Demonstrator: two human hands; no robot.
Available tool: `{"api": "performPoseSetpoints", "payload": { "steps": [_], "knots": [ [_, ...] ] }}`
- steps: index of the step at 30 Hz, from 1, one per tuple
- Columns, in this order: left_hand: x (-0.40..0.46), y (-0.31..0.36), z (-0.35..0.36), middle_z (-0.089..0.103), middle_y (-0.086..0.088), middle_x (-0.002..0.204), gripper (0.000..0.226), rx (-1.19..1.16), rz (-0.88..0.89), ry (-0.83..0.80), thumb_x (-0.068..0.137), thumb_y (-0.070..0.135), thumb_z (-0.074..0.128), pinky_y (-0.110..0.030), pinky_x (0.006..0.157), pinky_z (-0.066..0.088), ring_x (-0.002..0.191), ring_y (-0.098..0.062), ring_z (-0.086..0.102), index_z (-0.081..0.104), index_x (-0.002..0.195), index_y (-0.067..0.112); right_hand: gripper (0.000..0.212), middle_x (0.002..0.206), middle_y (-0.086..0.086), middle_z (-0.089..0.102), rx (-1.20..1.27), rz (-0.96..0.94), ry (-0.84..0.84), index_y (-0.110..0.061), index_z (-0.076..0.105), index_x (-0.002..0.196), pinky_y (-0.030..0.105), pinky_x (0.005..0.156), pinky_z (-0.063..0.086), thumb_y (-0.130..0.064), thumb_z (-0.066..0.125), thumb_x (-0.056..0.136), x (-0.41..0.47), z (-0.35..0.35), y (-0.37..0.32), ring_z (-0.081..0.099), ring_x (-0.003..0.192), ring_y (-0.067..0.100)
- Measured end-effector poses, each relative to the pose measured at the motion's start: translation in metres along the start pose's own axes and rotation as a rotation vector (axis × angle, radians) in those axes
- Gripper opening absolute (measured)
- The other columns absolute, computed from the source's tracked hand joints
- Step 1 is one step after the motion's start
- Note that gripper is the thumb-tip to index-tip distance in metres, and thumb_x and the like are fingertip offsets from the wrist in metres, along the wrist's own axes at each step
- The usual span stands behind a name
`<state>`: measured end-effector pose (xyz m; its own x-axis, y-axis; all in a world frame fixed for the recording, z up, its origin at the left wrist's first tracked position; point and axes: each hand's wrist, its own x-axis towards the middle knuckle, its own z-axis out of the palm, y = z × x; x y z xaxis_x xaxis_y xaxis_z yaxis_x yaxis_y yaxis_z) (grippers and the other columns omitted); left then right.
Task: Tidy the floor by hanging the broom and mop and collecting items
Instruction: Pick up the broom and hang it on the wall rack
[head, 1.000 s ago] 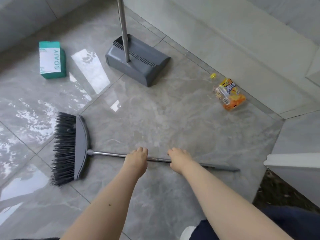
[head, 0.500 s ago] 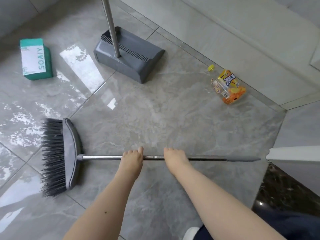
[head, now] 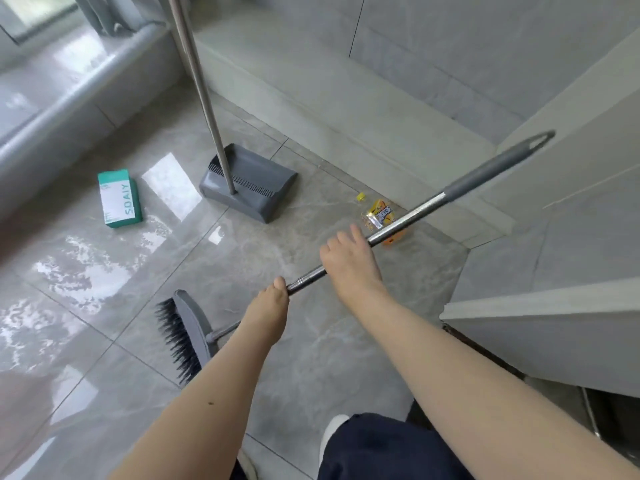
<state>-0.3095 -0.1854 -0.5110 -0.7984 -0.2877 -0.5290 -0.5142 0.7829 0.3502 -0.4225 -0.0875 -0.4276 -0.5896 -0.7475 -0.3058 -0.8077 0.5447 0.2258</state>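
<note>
A grey broom (head: pixel 429 202) with black bristles is tilted up off the floor, its grey loop-ended grip high at the right and its head low by my left forearm. My left hand (head: pixel 268 306) is shut on the metal shaft near the head. My right hand (head: pixel 349 258) holds the shaft further up, fingers loosely curled over it. A grey dustpan (head: pixel 256 183) stands upright on the tiles with its long metal handle rising out of frame. An orange snack packet (head: pixel 379 214) lies behind the shaft near the wall, next to a small yellow cap (head: pixel 361 196). A green and white box (head: pixel 119 199) lies at left.
Glossy grey floor tiles (head: pixel 104 278) reflect light at left. A low tiled ledge (head: pixel 311 98) runs along the back wall. A pale cabinet or door edge (head: pixel 540 313) juts in at right. My dark trouser leg and a white shoe (head: pixel 332 431) are at the bottom.
The broom has been lifted from lying flat on the floor; its grip end swung up to the right while the head stays low. My view has risen and pulled back.
</note>
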Motion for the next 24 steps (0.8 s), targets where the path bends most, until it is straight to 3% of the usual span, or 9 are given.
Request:
{"api": "performPoseSetpoints", "payload": {
  "steps": [3,6,9,11,14,16,20,22,24],
  "knots": [
    [-0.029,0.038,-0.056,0.060,-0.019,0.098,0.006,-0.081,0.018,0.016,0.099,0.014,0.038,-0.039,0.064,0.039,0.082,-0.033,0.056,0.035,0.100,0.008,0.034,0.114,0.004,0.060,-0.073,-0.019,0.117,-0.012,0.055,0.118,0.044,0.120,0.010,-0.028,0.056,0.088,-0.031,-0.070,0.039,0.049,0.120,0.023],
    [-0.060,0.077,-0.119,0.057,-0.017,0.087,0.012,-0.122,0.015,0.051,0.100,0.018,0.038,-0.042,0.064,0.042,0.073,-0.033,0.053,0.036,0.103,0.007,0.053,0.111,-0.002,0.067,-0.195,0.000,0.337,-0.018,0.064,0.113,0.042,0.116,0.028,-0.057,0.060,0.078,-0.064,-0.140,0.081,0.058,0.118,0.016],
    [-0.090,0.113,-0.182,0.050,-0.011,0.078,0.011,-0.118,0.024,0.090,0.098,0.014,0.038,-0.039,0.061,0.038,0.065,-0.027,0.046,0.030,0.093,0.011,0.046,0.115,0.008,0.069,-0.060,0.055,0.676,-0.008,0.070,0.108,0.044,0.107,0.042,-0.044,0.068,0.080,-0.088,-0.207,0.121,0.061,0.118,0.024],
    [-0.104,0.136,-0.218,0.055,-0.013,0.084,0.011,-0.058,0.065,0.074,0.098,0.012,0.037,-0.038,0.061,0.038,0.065,-0.026,0.047,0.027,0.095,0.011,0.035,0.113,0.011,0.067,0.039,0.153,0.836,-0.007,0.068,0.105,0.042,0.107,0.040,-0.032,0.070,0.081,-0.095,-0.251,0.143,0.059,0.117,0.028],
    [-0.123,0.180,-0.280,0.063,-0.020,0.097,0.015,-0.036,0.090,0.128,0.099,0.017,0.038,-0.042,0.065,0.045,0.078,-0.033,0.061,0.034,0.109,0.005,0.026,0.095,0.011,0.061,0.182,0.368,0.996,-0.009,0.060,0.092,0.033,0.085,0.035,-0.025,0.072,0.077,-0.111,-0.334,0.180,0.051,0.095,0.027],
    [-0.133,0.204,-0.311,0.063,-0.016,0.091,0.017,-0.069,0.116,0.173,0.100,0.018,0.038,-0.042,0.067,0.047,0.083,-0.033,0.064,0.035,0.110,0.005,0.028,0.094,0.013,0.056,0.388,0.489,1.058,-0.005,0.054,0.092,0.036,0.073,0.042,-0.022,0.071,0.078,-0.116,-0.378,0.199,0.055,0.084,0.031],
    [-0.146,0.262,-0.374,0.047,-0.002,0.066,0.013,-0.190,0.181,0.252,0.099,0.016,0.039,-0.038,0.059,0.038,0.057,-0.021,0.049,0.028,0.094,0.013,0.035,0.088,0.005,0.053,0.982,0.558,1.076,-0.003,0.038,0.107,0.030,0.054,0.045,-0.026,0.059,0.091,-0.126,-0.456,0.242,0.052,0.067,0.020],
    [-0.150,0.287,-0.402,0.053,-0.007,0.074,0.009,-0.192,0.214,0.285,0.099,0.016,0.038,-0.039,0.063,0.040,0.070,-0.030,0.057,0.031,0.097,0.011,0.031,0.070,-0.003,0.051,1.113,0.572,1.073,-0.004,0.038,0.111,0.012,0.050,0.037,-0.025,0.054,0.094,-0.129,-0.482,0.259,0.049,0.058,0.015],
    [-0.154,0.309,-0.426,0.061,-0.015,0.092,0.014,-0.203,0.244,0.337,0.100,0.018,0.036,-0.038,0.070,0.044,0.089,-0.036,0.063,0.037,0.109,0.008,0.023,0.063,-0.008,0.048,1.169,0.579,1.064,-0.004,0.048,0.108,0.006,0.047,0.037,-0.024,0.050,0.096,-0.133,-0.503,0.277,0.048,0.055,0.005]
  ]
}}
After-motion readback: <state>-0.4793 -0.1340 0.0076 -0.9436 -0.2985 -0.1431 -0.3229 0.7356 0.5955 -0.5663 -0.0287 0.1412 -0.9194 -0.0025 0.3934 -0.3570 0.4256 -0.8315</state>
